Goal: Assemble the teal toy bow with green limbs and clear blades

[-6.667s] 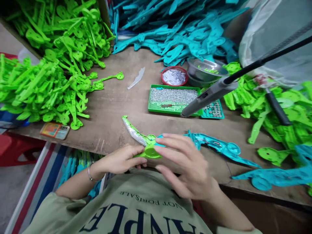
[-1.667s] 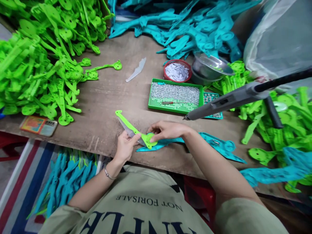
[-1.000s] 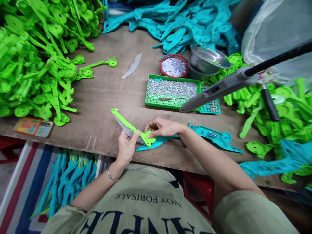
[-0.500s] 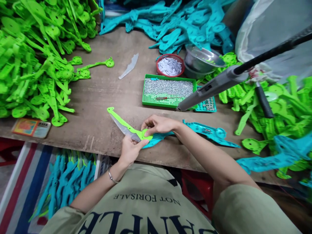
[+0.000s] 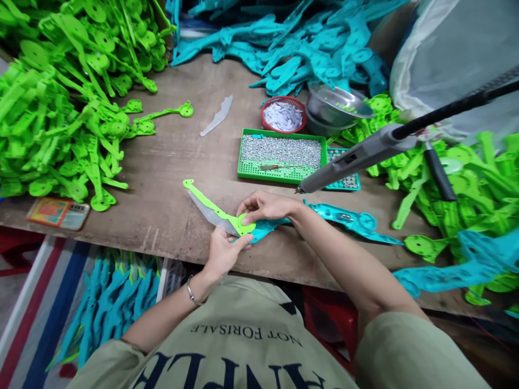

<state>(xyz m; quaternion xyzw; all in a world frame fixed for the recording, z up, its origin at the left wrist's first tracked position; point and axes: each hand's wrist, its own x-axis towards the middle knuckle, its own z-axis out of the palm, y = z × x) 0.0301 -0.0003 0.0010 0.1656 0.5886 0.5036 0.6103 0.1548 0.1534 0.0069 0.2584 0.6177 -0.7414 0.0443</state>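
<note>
My left hand (image 5: 224,253) is closed at the near side of the joint where a lime-green plastic arm (image 5: 208,204) meets a turquoise plastic part (image 5: 263,231). Along the arm's lower edge runs a translucent grey, blade-shaped strip (image 5: 207,215). My right hand (image 5: 265,207) bends over the arm's round end, its thumb pressed on the disc and its fingers curled. Under my right wrist, a long turquoise shell (image 5: 344,216) with a small metal piece in it lies on the table. Whatever sits beneath my fingers is hidden.
A grey power screwdriver (image 5: 348,159) hangs at right above a green tray (image 5: 279,154) of small metal pieces. Behind stand a red basket (image 5: 284,114) and a metal bowl (image 5: 340,102). Lime-green parts (image 5: 60,119) heap at left, turquoise parts (image 5: 316,48) at the back. One loose translucent strip (image 5: 217,116) lies midtable.
The camera view has shifted slightly, so the whole scene sits a little further right and lower. Both hands keep the same hold on the joined parts.
</note>
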